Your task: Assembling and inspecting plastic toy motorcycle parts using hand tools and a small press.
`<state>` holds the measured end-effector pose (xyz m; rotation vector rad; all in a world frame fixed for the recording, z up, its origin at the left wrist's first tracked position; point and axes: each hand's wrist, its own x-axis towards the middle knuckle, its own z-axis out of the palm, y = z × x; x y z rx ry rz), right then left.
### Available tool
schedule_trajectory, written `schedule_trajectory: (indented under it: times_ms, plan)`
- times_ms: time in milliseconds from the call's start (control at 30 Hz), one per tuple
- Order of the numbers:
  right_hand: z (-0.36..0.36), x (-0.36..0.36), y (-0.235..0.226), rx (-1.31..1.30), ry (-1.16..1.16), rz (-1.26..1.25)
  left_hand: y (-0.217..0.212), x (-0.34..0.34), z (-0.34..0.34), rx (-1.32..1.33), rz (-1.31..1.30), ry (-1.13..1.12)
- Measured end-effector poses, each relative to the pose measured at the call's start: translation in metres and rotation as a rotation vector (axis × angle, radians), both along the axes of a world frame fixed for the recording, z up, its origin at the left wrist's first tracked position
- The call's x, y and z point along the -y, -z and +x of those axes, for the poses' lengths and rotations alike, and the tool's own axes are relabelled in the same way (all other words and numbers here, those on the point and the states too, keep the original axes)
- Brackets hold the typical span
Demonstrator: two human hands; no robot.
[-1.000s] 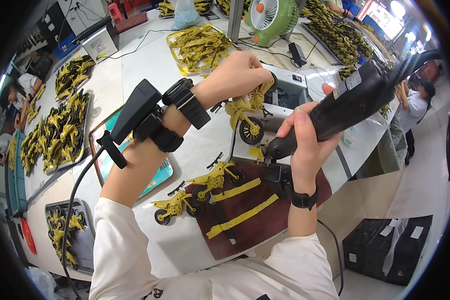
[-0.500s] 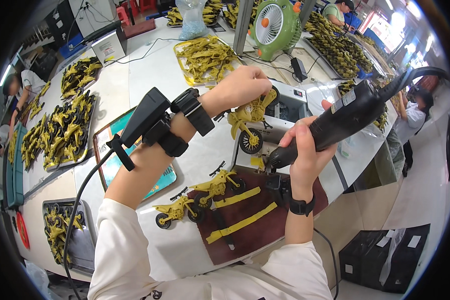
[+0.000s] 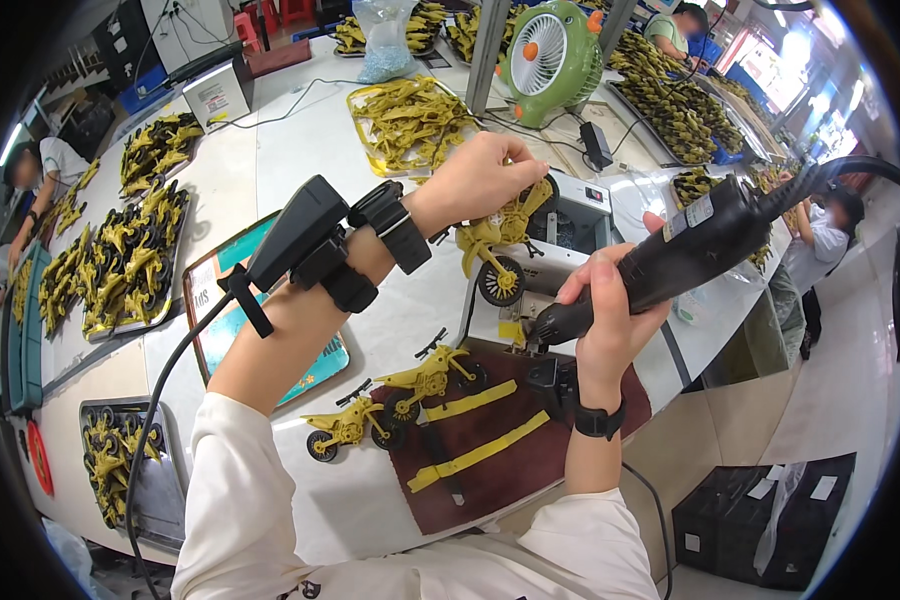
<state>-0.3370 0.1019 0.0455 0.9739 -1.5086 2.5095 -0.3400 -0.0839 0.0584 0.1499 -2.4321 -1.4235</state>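
Left hand (image 3: pixel 475 180): one, fingers curled around the upper part of one yellow toy motorcycle (image 3: pixel 498 243), which stood nose-down against the grey fixture (image 3: pixel 570 250) on the white bench (image 3: pixel 300 150). Its rear half was covered by the hand. A black wrist device (image 3: pixel 315 240) with one cable was strapped to that forearm.

Right hand (image 3: pixel 600 320): one, clenched about the barrel of one black electric screwdriver (image 3: pixel 670 262). The tip pointed down-left towards the fixture's lower edge, just below the toy's front wheel; the bit itself was too small to make out. One black watch (image 3: pixel 598 420) on that wrist.

Finished yellow toy motorcycles lying loose: two, one (image 3: pixel 432 375) at the edge of the maroon mat (image 3: pixel 510 470), one (image 3: pixel 342 425) just beside it on the bench. Two yellow strips (image 3: pixel 480 450) lay on the mat.

Green desk fan (image 3: pixel 550 60): one, at the far side. One wire tray of yellow parts (image 3: pixel 410 120) stood near it.

Trays of yellow and black parts (image 3: pixel 120 260): several at the left, count uncertain; individual pieces could not be told apart. One further tray (image 3: pixel 120 470) was partly cut off by the sleeve.

Other people: at least three at the edges, all partly cropped.
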Motion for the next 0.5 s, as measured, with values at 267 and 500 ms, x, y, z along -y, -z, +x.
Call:
schedule_trajectory:
  times_ms: [267, 500]
  plan:
    - [0.005, 0.000, -0.001, -0.049, 0.048, 0.074, 0.002, 0.000, 0.003, 0.031, 0.044, -0.025]
    - [0.001, -0.002, 0.005, -0.041, 0.000, 0.054, -0.026, 0.007, 0.081, -0.086, 0.139, -0.105]
